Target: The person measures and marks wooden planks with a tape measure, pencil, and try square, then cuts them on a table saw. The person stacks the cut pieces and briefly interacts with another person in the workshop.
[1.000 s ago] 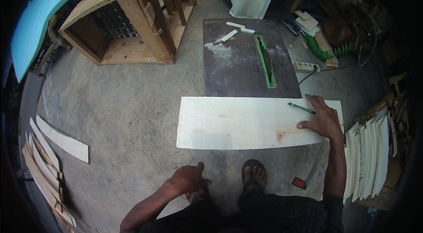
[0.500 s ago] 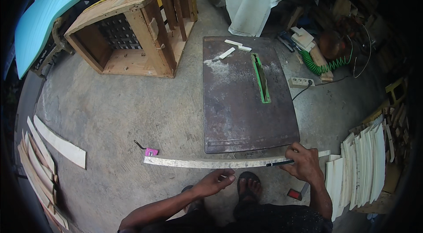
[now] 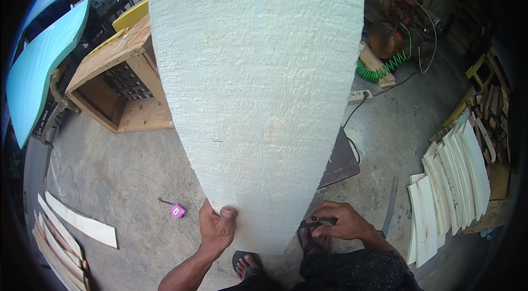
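A pale wooden board (image 3: 258,87) stands tilted up before me, its broad rough face toward me, wide at the top and narrower at the bottom. My left hand (image 3: 219,225) grips its lower left edge, thumb on the face and fingers behind. A short dark line shows on the face, left of the middle. My right hand (image 3: 344,222) is beside the lower right edge, closed on a slim dark pencil (image 3: 323,219). On the floor to the left lies a pink tape measure (image 3: 177,211). The board hides most of the dark table (image 3: 340,162).
Curved pale boards lie in a pile (image 3: 82,222) at the left and stand in a row (image 3: 454,175) at the right. A wooden frame box (image 3: 146,115) is at the back left. A green coiled hose (image 3: 385,68), a power strip (image 3: 358,97) and a grey metal strip (image 3: 391,206) lie rightward.
The board, seen edge-on and lying crosswise before, is now raised with its face toward me. My left hand has taken hold of it; my right hand has let go, keeping the pencil.
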### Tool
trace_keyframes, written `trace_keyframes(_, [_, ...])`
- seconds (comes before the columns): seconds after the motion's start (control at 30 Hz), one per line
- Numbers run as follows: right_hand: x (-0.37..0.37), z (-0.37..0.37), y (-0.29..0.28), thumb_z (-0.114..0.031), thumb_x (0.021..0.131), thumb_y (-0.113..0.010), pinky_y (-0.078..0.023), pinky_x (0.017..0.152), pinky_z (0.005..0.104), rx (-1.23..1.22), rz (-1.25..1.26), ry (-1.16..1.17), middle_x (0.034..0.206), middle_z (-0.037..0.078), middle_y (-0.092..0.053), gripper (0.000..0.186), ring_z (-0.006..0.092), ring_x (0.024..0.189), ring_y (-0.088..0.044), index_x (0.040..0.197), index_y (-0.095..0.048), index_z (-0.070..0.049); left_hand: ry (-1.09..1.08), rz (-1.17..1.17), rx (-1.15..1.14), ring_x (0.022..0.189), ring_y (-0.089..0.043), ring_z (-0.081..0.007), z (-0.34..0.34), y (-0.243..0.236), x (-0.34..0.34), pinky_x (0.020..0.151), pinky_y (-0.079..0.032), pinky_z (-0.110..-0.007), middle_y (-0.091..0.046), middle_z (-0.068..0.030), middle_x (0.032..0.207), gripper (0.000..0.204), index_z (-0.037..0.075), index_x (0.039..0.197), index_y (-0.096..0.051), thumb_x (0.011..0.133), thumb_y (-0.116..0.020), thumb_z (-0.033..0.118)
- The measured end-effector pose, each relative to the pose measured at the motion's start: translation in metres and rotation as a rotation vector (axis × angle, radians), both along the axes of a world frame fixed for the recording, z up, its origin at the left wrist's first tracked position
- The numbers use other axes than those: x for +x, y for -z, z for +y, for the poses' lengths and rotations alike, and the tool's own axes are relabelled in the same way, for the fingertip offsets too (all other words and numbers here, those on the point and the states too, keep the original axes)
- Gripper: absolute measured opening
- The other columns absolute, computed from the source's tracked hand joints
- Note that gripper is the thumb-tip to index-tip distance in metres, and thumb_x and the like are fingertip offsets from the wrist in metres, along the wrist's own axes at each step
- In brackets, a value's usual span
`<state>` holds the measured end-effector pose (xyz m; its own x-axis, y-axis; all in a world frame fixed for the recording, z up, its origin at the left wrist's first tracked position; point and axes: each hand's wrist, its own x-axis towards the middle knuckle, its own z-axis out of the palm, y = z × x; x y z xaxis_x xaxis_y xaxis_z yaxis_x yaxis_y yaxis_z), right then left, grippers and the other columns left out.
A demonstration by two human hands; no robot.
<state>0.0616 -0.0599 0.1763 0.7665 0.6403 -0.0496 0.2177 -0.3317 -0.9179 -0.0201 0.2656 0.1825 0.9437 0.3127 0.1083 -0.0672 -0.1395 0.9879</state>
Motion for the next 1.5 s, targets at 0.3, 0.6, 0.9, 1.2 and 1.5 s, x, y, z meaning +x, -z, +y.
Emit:
trace_keyframes(0.3, [-0.082,-0.195,0.174,-0.040,0.084,-0.079,-0.053,0.087,0.0563,-1.056,0.067,1.249,0.119,0.024,-0.060,0.066,0.0457,0.105,-0.066,0.129,-0.054,0.001,0.384,0.488,1.014,0.059,-0.071,-0.0302,0.030,-0.046,0.102,0.066,-0.059,-0.045,-0.066,-0.0122,0.059,0.076,-0.002,0.093,-0.073,0.082,-0.073,0.073])
trace_keyframes(0.6, [-0.154,-0.290,0.247,-0.036,0.079,-0.084,-0.052,0.066,0.0468,-0.794,0.182,1.235,0.085,0.013,-0.065,0.050,0.0327,0.074,-0.067,0.107,-0.060,-0.001,0.390,0.368,1.085,0.100,-0.068,-0.0379,0.019,0.013,0.132,0.083,-0.058,-0.048,-0.061,-0.0266,0.106,0.077,-0.006,0.118,-0.055,0.090,-0.071,0.064])
trace_keyframes(0.9, [-0.112,-0.209,0.078,-0.024,0.090,-0.077,-0.034,0.050,0.0243,0.327,0.298,1.457,0.072,-0.003,-0.058,0.019,0.0032,0.058,-0.049,0.092,-0.066,-0.007,0.172,-0.031,1.272,0.107,-0.057,-0.0382,0.004,0.012,0.109,0.093,-0.050,-0.050,-0.058,-0.0226,0.115,0.064,-0.005,0.125,-0.055,0.095,-0.070,0.050])
trace_keyframes(1.2, [-0.030,-0.045,-0.026,-0.029,0.099,-0.071,-0.042,0.054,0.0236,0.197,0.516,0.403,0.075,-0.002,-0.064,0.028,0.0061,0.062,-0.057,0.101,-0.073,-0.002,0.778,-0.347,0.741,0.108,-0.060,-0.0366,-0.112,-0.045,0.026,0.091,-0.052,-0.047,-0.057,-0.0212,0.122,0.073,0.000,0.147,-0.045,0.094,-0.074,0.041])
trace_keyframes(1.5, [-0.009,-0.003,0.003,-0.037,0.104,-0.064,-0.050,0.063,0.0282,-0.145,0.599,0.175,0.083,0.005,-0.071,0.041,0.0114,0.075,-0.066,0.115,-0.071,0.001,0.649,-0.224,0.901,0.090,-0.057,-0.0284,-0.093,0.011,0.018,0.079,-0.050,-0.038,-0.057,-0.0125,0.102,0.047,0.001,0.131,-0.056,0.090,-0.073,0.018])
